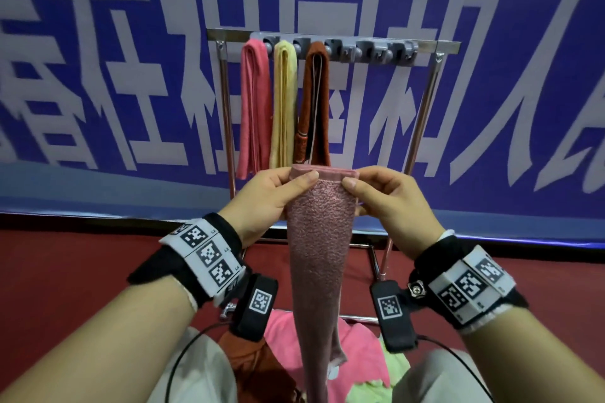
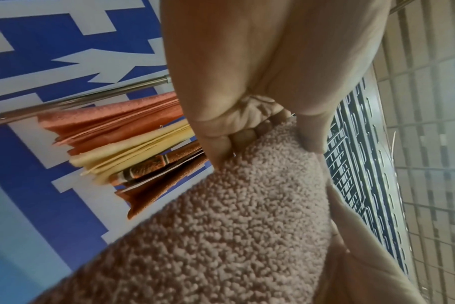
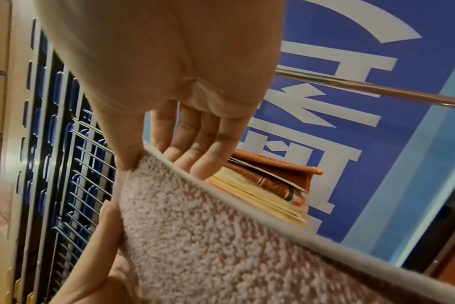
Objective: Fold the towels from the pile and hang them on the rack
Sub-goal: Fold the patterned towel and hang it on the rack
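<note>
a blue banner [image 1: 98,52] with white characters hangs behind a red floor [image 1: 65,271]. head view: a metal rack [image 1: 435,46] carries three folded towels side by side, a pink towel [image 1: 255,101], a yellow towel [image 1: 284,101] and a rust towel [image 1: 316,101]. in front of it a mauve towel [image 1: 319,255], nubby and folded into a narrow strip, hangs above the pile [image 1: 360,360] of pink, green and rust cloth. the left grip [image 1: 265,203] and right grip [image 1: 393,203] each pinch a top corner. left wrist view: fingers [image 2: 247,131] curled behind the cloth, thumb in front. right wrist view: fingers [image 3: 195,148] nearly straight behind the pale hem, thumb clamping the corner.
</note>
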`<state>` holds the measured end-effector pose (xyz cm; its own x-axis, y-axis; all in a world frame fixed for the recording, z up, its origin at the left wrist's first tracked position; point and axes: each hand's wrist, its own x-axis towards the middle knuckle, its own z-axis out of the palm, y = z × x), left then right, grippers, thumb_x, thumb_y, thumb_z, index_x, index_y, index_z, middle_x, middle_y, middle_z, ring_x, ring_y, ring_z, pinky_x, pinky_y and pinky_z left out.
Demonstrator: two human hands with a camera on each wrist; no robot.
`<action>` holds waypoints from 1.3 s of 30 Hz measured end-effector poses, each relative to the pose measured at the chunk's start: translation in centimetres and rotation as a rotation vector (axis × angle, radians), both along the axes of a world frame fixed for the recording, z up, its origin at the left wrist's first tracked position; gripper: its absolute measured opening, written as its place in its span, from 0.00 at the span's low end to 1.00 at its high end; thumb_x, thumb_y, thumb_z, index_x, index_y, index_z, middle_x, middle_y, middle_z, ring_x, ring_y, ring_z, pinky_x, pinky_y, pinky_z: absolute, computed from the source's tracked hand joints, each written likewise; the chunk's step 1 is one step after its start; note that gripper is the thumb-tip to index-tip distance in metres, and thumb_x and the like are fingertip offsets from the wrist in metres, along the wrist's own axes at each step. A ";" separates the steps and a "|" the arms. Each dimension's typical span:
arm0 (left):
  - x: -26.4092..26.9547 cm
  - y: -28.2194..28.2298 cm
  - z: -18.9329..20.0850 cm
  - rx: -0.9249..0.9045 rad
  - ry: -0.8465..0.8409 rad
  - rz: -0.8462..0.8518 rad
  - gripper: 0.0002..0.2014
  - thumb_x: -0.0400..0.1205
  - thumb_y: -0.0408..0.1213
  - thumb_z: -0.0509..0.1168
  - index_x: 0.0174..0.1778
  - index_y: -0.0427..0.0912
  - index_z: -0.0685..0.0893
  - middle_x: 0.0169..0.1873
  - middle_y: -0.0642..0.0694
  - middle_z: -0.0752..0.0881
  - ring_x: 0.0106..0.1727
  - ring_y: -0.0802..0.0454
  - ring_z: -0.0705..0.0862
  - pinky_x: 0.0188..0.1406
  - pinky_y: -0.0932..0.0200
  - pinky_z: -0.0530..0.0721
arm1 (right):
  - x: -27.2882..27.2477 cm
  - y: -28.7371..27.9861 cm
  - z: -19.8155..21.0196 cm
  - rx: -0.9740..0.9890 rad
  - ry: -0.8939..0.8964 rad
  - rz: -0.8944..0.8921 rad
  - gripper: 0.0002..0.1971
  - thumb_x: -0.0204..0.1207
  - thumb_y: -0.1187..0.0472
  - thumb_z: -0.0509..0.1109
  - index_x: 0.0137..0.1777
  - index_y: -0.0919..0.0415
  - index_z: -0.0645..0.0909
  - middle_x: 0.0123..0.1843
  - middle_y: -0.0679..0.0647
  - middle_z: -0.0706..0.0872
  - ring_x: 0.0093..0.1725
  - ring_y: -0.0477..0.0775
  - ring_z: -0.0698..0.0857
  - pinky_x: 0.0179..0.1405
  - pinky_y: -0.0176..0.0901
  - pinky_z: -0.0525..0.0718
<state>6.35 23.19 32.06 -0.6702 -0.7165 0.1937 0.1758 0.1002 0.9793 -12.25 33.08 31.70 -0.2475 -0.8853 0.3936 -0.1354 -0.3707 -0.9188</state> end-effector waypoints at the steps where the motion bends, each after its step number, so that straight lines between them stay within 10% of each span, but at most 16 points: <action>1: -0.1 0.0 -0.2 0.006 -0.006 -0.001 0.22 0.78 0.46 0.67 0.64 0.36 0.87 0.55 0.39 0.91 0.54 0.50 0.89 0.57 0.53 0.85 | -0.1 -0.1 -0.5 0.010 -0.021 0.005 0.14 0.73 0.55 0.75 0.54 0.63 0.88 0.47 0.58 0.93 0.47 0.57 0.89 0.48 0.52 0.90; 5: -1.0 -0.2 -1.2 0.100 -0.034 -0.012 0.26 0.78 0.48 0.68 0.67 0.34 0.85 0.60 0.35 0.90 0.60 0.41 0.89 0.65 0.45 0.85 | -0.4 -0.9 -3.6 0.135 -0.125 0.207 0.21 0.79 0.60 0.75 0.71 0.61 0.81 0.66 0.57 0.90 0.65 0.58 0.89 0.64 0.54 0.88; 9: -2.1 -0.8 -2.1 0.151 -0.082 -0.033 0.21 0.86 0.43 0.64 0.69 0.31 0.83 0.62 0.34 0.88 0.63 0.40 0.88 0.65 0.48 0.85 | 0.2 -1.4 -8.2 0.319 -0.018 0.273 0.17 0.75 0.57 0.75 0.63 0.57 0.86 0.65 0.55 0.91 0.67 0.57 0.88 0.71 0.54 0.83; 26: -3.1 -3.7 -14.7 0.529 -0.166 0.045 0.30 0.81 0.63 0.58 0.65 0.43 0.88 0.60 0.41 0.91 0.65 0.46 0.87 0.71 0.48 0.80 | 0.5 -4.5 -12.8 0.412 -0.573 0.323 0.16 0.78 0.56 0.68 0.57 0.66 0.89 0.58 0.64 0.92 0.57 0.57 0.91 0.62 0.49 0.87; 33: -2.6 -3.3 -20.5 0.474 -0.235 -0.125 0.28 0.71 0.60 0.77 0.49 0.36 0.93 0.52 0.39 0.92 0.54 0.48 0.91 0.59 0.53 0.87 | -1.6 -6.6 -14.2 0.420 -0.743 0.168 0.17 0.88 0.56 0.60 0.56 0.68 0.86 0.51 0.61 0.94 0.50 0.54 0.93 0.53 0.45 0.91; 39: -3.5 -4.4 -21.7 0.351 -0.339 -0.141 0.13 0.71 0.35 0.81 0.50 0.38 0.93 0.53 0.39 0.92 0.54 0.46 0.90 0.64 0.50 0.86 | -2.8 -7.7 -15.5 0.478 -0.749 0.165 0.23 0.87 0.47 0.59 0.67 0.65 0.84 0.63 0.63 0.91 0.63 0.59 0.89 0.60 0.50 0.86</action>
<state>2.85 18.79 10.38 -0.7486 -0.5973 -0.2877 -0.1698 -0.2467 0.9541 -15.05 25.37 16.20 -0.1459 -0.9601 -0.2387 0.5818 0.1119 -0.8056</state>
